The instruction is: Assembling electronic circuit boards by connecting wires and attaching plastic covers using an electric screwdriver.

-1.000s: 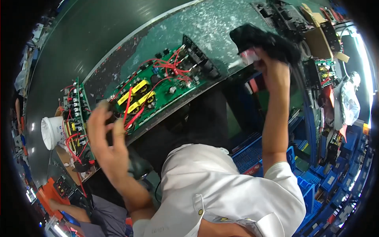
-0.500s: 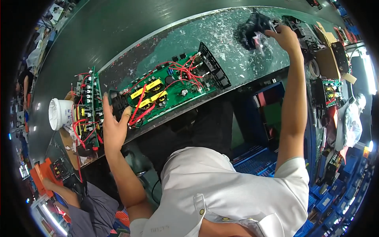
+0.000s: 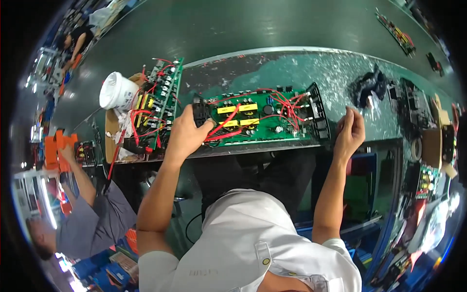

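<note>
A green circuit board point(image 3: 296, 127) with yellow-wrapped transformers point(image 3: 244, 109) and red wires lies near the bench's front edge. My left hand point(image 3: 187, 134) is closed round a black fan-like part point(image 3: 200, 111) at the board's left end, its thumb on the near side. Upright at the board's right end stands a black slotted end panel point(image 3: 318, 112). Just right of that panel is my right hand point(image 3: 351, 131), raised, thumb and fingers pinched together. Whatever may be between those fingertips is too small to make out.
On the left, more wired circuit boards point(image 3: 165, 102) stand in a cardboard box beside a white tub point(image 3: 118, 91). A dark crumpled bundle point(image 3: 368, 87) lies at the right, near black housings point(image 3: 413, 100) and a tape roll point(image 3: 416, 149). Another person's arm point(image 3: 80, 170) is at far left.
My right hand has come away from the dark bundle, back toward the slotted panel. My left hand stays at the board's left end. The whole view has turned and shifted.
</note>
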`<state>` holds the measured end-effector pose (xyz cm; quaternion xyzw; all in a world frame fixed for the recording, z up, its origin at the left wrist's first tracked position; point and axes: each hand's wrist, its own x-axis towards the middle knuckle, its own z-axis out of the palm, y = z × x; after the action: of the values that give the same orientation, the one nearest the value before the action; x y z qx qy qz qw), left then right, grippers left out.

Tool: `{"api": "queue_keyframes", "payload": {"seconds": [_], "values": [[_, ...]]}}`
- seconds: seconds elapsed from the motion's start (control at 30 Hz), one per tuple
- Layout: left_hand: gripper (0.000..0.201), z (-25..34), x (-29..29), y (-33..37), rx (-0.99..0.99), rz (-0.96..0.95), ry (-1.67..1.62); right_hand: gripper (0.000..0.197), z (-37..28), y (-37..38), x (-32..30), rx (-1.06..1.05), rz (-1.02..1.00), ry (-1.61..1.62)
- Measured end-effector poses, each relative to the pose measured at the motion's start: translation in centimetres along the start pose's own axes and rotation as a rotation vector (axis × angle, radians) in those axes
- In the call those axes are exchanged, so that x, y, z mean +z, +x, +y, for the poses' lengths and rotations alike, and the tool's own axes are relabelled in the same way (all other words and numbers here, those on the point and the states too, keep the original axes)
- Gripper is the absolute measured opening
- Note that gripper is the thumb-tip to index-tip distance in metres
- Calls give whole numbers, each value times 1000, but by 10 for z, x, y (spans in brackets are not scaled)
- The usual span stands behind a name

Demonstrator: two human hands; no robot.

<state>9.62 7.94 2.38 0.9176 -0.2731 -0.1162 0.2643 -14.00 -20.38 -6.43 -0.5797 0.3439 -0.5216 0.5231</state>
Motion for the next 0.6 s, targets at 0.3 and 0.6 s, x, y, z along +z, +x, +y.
{"api": "queue_keyframes", "payload": {"seconds": [0.3,0.6], "values": [[38,-6,4,-4,-11,16,-12,17,14,-11,-18,-157,-100,-263],[40,3,-16,2,-123,-170,-49,17,22,-8,-12,-175,-109,-259]]}}
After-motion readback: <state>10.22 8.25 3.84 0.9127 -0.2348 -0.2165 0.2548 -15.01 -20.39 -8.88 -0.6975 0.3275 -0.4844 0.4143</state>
